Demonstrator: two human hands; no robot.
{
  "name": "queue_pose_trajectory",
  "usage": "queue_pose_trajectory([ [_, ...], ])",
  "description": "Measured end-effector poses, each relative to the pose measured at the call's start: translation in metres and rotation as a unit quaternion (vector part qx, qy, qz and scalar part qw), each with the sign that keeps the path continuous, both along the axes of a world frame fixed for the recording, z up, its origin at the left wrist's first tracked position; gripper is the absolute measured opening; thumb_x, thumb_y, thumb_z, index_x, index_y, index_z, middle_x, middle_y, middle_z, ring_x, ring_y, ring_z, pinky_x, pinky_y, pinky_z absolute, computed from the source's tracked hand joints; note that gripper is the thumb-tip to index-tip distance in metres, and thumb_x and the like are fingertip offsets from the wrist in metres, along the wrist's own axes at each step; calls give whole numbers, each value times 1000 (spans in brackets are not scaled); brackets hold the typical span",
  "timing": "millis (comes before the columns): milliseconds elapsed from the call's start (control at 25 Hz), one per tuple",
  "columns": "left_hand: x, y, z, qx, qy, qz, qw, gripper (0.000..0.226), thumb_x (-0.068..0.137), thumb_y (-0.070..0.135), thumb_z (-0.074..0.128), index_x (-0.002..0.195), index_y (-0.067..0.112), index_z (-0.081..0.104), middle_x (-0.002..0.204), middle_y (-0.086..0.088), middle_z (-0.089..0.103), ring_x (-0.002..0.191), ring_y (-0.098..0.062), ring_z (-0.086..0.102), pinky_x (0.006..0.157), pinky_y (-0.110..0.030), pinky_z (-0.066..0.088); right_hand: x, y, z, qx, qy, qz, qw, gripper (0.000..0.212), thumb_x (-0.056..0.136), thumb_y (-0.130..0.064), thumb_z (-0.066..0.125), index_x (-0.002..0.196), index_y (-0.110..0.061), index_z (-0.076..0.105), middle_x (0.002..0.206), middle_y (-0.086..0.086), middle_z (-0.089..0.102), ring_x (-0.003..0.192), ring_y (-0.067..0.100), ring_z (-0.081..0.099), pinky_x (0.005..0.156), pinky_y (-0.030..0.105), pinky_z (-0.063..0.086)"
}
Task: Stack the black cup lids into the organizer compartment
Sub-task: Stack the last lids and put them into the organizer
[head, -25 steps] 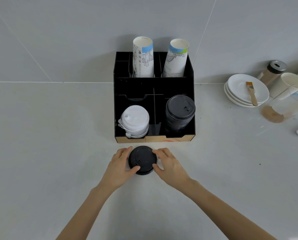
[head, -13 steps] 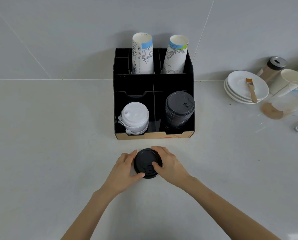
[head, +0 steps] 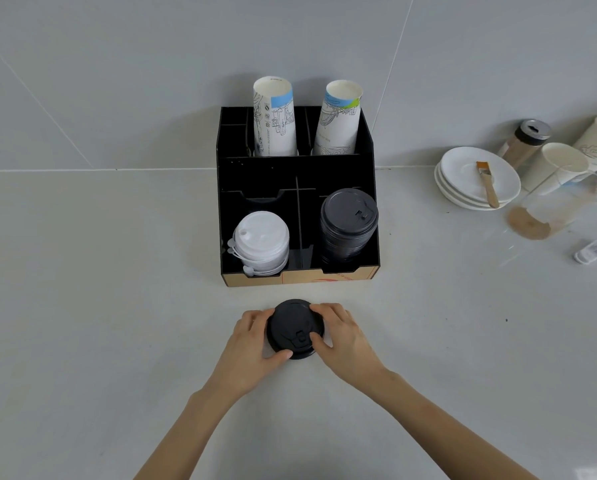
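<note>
A short stack of black cup lids (head: 294, 327) sits on the counter just in front of the black organizer (head: 262, 174). My left hand (head: 252, 344) grips its left side, thumb at the near rim. My right hand (head: 342, 336) grips its right side, thumb on top near the sip tab. In the organizer's front right compartment stands a tall stack of black lids (head: 348, 223). The front left compartment holds a stack of white lids (head: 261, 242).
Two printed paper cup stacks (head: 274, 116) (head: 338, 119) stand in the organizer's back slots. At the right are white saucers (head: 463, 181) with a brush (head: 486, 183), a shaker (head: 525, 142), paper cups (head: 556, 166), a glass (head: 549, 216) and a small white device (head: 593, 250).
Both hands have turned the black lids on the counter, so the sip tab now points toward me. The lids have shifted slightly right.
</note>
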State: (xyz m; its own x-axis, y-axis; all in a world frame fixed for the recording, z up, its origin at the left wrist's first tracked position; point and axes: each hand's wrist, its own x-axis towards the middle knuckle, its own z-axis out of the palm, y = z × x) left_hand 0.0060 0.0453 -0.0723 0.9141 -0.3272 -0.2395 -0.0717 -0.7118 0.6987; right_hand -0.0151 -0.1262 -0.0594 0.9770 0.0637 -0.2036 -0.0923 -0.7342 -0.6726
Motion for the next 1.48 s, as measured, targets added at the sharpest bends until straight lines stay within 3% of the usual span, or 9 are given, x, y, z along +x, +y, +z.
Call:
queue_pose_trajectory([
  [320,6,-15,24,-49,-71,22,996,65,73,30,68,127,20,31,127,-2,36,116,-17,40,94,-23,32,10,-14,34,61,-72,-26,995,40,85,-9,52,123,-11,44,126,8,53,112,21,48,97,30,42],
  [560,19,-38,51,-53,-141,11,989,81,70,35,71,133,17,24,133,-4,34,122,-17,35,98,-23,27,24,-33,65,89,-116,-39,988,39,85,-5,51,122,-14,47,120,6,59,95,9,50,82,1,34],
  [680,29,-52,64,-58,-151,17,987,82,69,36,71,134,15,24,135,-7,32,123,-20,34,101,-30,33,36,-46,78,104,-129,-54,985,39,84,-2,49,121,-15,49,119,4,60,95,8,52,75,-10,32],
  [800,41,-66,75,-53,-169,27,984,80,69,37,71,132,12,28,134,-10,34,123,-23,35,102,-35,36,47,-59,88,91,-147,-58,983,39,84,-2,48,120,-16,50,119,3,60,95,8,53,78,-8,33],
  [1000,61,-90,82,-31,-184,37,982,80,70,41,68,131,9,28,134,-11,35,122,-24,34,98,-34,35,68,-76,99,66,-174,-48,981,37,85,-3,47,120,-14,50,122,5,59,106,18,56,97,25,43],
  [1160,79,-107,84,-12,-188,49,981,80,70,44,68,130,7,30,133,-12,35,120,-26,35,95,-36,37,88,-89,103,31,-162,-28,986,39,85,-5,47,122,-15,47,122,6,59,108,20,55,93,22,40],
  [1360,98,-123,81,6,-182,73,981,81,70,44,68,130,6,29,132,-14,35,119,-27,34,95,-37,36,109,-99,100,4,-141,-14,990,39,87,-5,46,125,-14,44,126,7,56,112,24,51,83,6,27],
  [1480,101,-130,77,12,-174,86,981,82,70,44,67,130,5,28,132,-15,35,118,-29,35,95,-37,36,119,-101,97,5,-142,-15,990,38,88,-6,46,125,-12,45,126,10,57,110,28,52,80,6,25],
])
